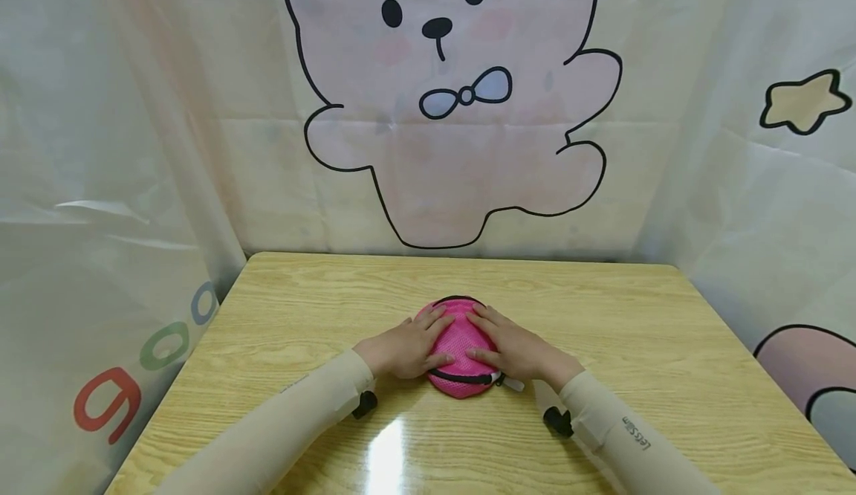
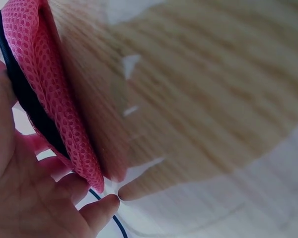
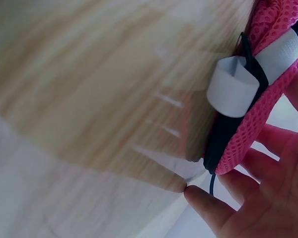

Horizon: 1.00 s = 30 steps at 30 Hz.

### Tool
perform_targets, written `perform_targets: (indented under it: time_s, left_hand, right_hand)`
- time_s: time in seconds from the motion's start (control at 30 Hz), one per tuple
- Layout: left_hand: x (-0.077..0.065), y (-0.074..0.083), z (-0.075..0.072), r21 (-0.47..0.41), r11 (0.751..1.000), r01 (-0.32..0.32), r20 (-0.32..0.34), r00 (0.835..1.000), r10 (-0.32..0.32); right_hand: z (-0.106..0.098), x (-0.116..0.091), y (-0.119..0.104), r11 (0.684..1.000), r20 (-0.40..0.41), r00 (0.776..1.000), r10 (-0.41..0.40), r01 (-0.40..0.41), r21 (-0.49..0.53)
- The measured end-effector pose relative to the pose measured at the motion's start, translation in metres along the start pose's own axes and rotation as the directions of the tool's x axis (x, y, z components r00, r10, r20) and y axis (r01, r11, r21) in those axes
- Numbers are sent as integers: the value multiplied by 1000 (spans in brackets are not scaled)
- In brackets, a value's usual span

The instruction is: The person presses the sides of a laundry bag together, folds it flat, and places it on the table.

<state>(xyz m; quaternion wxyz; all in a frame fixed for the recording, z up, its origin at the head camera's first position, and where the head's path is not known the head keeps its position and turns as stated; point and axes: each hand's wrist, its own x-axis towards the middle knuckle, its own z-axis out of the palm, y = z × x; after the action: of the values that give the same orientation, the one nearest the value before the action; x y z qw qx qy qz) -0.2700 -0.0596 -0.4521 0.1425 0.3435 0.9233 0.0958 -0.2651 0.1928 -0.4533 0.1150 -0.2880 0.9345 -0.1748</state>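
Note:
On the wooden table lies a rounded pink mesh zip bag, with a black zipper curving across its near side. A white tag hangs by the zipper at the bag's right side. My left hand rests on the bag's left half, fingers spread across the mesh. From the other side my right hand lies over the right half, its fingers also extended. Both wrist views show the fingers along the mesh edge, with a little finger of each hand reaching down at the tabletop.
The table has a pale wood grain and a glossy surface. A curtain with a cartoon bear hangs behind its far edge, and more printed cloth hangs at both sides. Black wrist mounts sit under the sleeves.

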Motion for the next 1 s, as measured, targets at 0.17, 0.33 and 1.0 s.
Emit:
perform_targets:
  time_s: [0.17,0.33,1.0]
  left_hand:
    - [-2,0,-1,-3,1000,11,12,1000,-11]
    - [-3,0,-4,-30,999,16,21,1000,-15]
    - [-3,-2,-10,-59,998,-10,-32,999,8]
  right_hand:
    - [0,2,-1,1000,2,1000,-2,2,-1]
    - [0,3,0,1000,7,1000,2,-2,5]
    - [-14,-1,-2,1000,-23,1000,2,-2,-3]
